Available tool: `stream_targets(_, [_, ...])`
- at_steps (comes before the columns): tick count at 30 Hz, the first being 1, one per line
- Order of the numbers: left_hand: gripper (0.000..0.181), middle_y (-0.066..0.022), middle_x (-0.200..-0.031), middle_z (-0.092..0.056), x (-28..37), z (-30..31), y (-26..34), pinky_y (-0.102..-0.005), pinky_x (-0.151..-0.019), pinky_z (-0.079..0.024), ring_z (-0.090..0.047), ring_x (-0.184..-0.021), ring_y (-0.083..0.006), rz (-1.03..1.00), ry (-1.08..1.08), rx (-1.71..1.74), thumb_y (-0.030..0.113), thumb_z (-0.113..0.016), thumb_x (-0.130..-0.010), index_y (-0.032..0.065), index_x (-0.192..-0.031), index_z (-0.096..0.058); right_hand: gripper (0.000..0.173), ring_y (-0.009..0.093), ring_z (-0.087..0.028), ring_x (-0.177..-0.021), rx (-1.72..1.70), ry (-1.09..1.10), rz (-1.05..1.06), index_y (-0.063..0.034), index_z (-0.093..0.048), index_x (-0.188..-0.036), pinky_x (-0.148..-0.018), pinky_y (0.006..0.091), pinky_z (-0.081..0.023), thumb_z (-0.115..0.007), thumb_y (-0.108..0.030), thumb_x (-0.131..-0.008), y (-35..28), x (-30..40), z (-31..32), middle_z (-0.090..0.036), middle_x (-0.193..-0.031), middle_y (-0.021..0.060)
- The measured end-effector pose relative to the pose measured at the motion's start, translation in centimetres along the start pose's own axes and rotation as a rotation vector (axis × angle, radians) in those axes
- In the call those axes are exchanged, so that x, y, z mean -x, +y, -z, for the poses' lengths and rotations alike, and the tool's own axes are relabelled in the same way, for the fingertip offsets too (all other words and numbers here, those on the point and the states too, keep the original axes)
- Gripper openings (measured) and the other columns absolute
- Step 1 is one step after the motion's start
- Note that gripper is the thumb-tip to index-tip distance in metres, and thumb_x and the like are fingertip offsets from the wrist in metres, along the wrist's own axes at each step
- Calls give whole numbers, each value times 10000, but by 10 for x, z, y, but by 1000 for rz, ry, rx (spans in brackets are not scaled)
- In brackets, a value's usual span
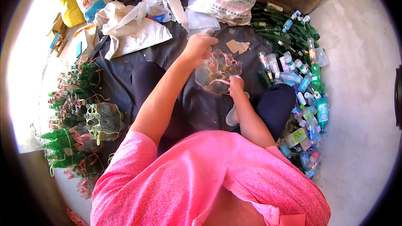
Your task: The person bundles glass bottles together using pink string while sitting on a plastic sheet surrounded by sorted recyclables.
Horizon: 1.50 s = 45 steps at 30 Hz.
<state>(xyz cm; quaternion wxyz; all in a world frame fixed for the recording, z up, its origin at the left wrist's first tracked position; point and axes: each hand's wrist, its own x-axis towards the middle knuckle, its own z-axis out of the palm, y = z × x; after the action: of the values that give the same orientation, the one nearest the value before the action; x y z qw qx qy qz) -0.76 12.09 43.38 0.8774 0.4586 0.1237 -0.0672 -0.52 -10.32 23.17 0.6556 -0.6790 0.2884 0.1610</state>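
Observation:
Between my knees stands a bundle of clear bottles (202, 72), their necks up, laced together with pink plastic twine (220, 81). My left hand (200, 48) is a raised fist at the bundle's far left edge; a strand of the twine runs to it. At the near right side my right hand (236, 85) grips a flat length of the same twine against the bottles. How the twine passes beneath the bundle is hidden.
Tied bundles of green bottles (62, 131) and clear bottles (106, 121) crowd my left. Loose plastic bottles (309, 100) and green glass bottles (282, 34) are heaped at right. A full white woven sack (229, 0) and plastic sheeting (141, 34) lie ahead on black sheeting (201, 113).

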Motion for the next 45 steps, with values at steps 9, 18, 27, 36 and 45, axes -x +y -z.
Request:
stream_targets(9, [181, -104, -547, -520, -15, 3, -37, -408, -470, -374, -456, -463, -279, -293, 30, -995, 51, -582, -756, 52, -606, -480, 32, 116, -355, -436, -171, -57, -90, -96, -552, -863, -368, 270, -264, -573, -75, -853, -6, -2, -12, -452, -686, 28])
stream_targets(18, [301, -164, -1047, -684, -35, 29, -112, -445, -824, -504, -647, -981, -351, -369, -140, -1530, -3, -544, -766, 107, -1013, -677, 58, 124, -377, -445, -211, -137, -82, -100, -547, -904, -378, 277, -267, -564, -73, -856, 4, 4, -16, -484, -706, 31])
stream_targets(27, [269, -109, -1102, -683, -51, 15, -177, -443, -869, -511, -654, -1016, -323, -309, -334, -1728, 147, -626, -822, 166, -1082, -690, 76, 140, -542, -653, -168, -151, -57, -83, -551, -963, -412, 247, -275, -570, -122, -900, -3, 17, -2, -528, -778, 25])
stream_targets(36, [231, -52, -1034, -705, -35, 0, -170, -420, -841, -500, -651, -1025, -259, -355, -254, -1930, 276, -695, -773, 157, -969, -719, 184, 185, -623, -672, 240, -83, 129, -29, -617, -1035, -407, 287, -312, -565, -117, -882, 14, -8, 12, -625, -884, 88])
stream_targets(45, [199, -44, -967, -711, -39, 5, -186, -439, -914, -411, -657, -991, -262, -486, -169, -1997, 247, -602, -813, 165, -948, -724, 147, 182, -614, -712, 47, -78, -159, -50, -616, -977, -442, 310, -304, -536, -93, -861, 30, -21, 17, -611, -833, 82])
